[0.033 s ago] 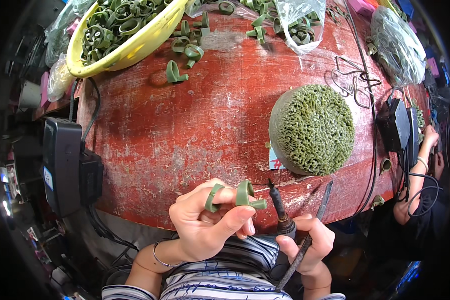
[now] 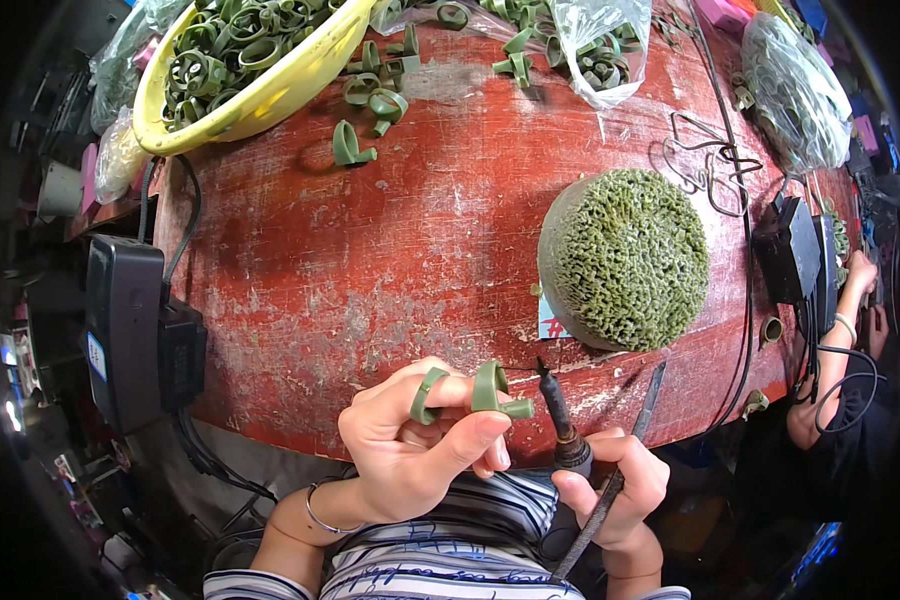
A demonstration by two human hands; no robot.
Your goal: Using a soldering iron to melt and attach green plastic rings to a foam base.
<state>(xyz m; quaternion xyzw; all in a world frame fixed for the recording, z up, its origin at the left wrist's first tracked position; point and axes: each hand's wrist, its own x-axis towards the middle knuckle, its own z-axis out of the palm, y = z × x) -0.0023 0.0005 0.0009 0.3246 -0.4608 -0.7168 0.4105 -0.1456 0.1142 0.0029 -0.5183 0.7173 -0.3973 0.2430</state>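
Observation:
My left hand (image 2: 415,435) is closed, thumb and fingers holding a green wax ring (image 2: 488,388) that has a short stub at its lower side. A second green wax ring (image 2: 427,396) sits round a finger of the same hand. In my right hand (image 2: 620,485) are two tools. One is a dark wax pen (image 2: 562,425) with a thin pointed tip, pointing up beside the held ring but apart from it. The other is a long slim file (image 2: 608,492), slanting across the palm with its flat end up to the right. Both hands are over the table's near edge.
A yellow basin (image 2: 270,105) full of green rings stands far left on the red table (image 2: 370,250). Loose rings (image 2: 350,145) lie nearby. A round pitted green block (image 2: 630,260), plastic bags (image 2: 795,95), cables and black boxes (image 2: 125,330) surround the hands. A co-worker's arm (image 2: 820,380) is at right.

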